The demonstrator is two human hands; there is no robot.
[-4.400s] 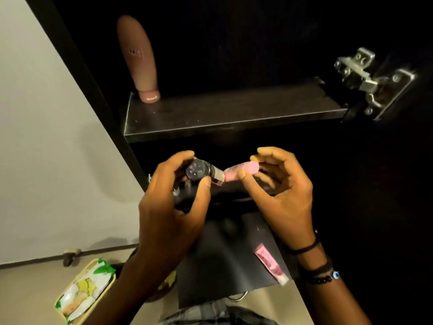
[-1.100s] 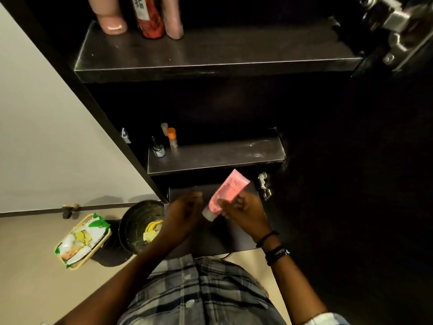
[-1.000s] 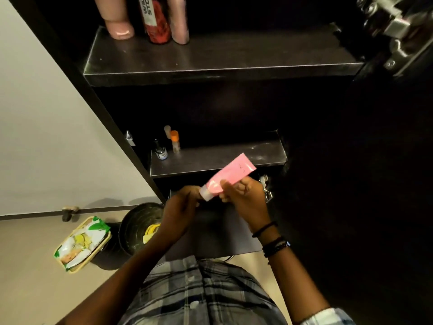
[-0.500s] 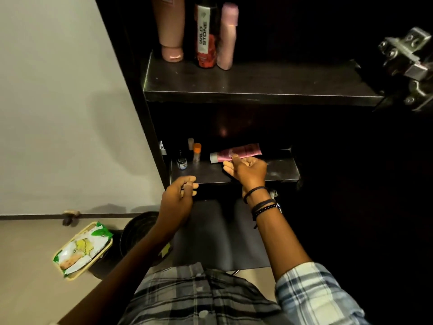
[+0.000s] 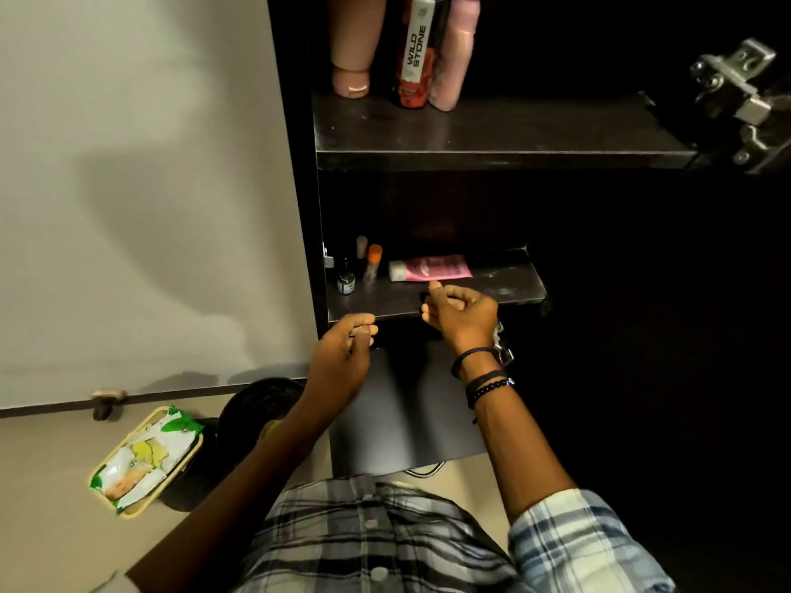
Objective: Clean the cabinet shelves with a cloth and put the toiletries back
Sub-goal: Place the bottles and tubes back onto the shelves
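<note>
The pink tube (image 5: 430, 268) is laid flat on the lower shelf (image 5: 505, 288), right of the small bottles (image 5: 372, 265). The right grip (image 5: 460, 312) is held just beside it on the near side, released, with the fingers loosely curled. The left grip (image 5: 346, 348), also released, is held at the shelf's near edge.

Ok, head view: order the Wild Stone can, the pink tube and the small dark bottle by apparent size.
1. Wild Stone can, though cropped at the top
2. pink tube
3. small dark bottle
True sizes unsure.
</note>
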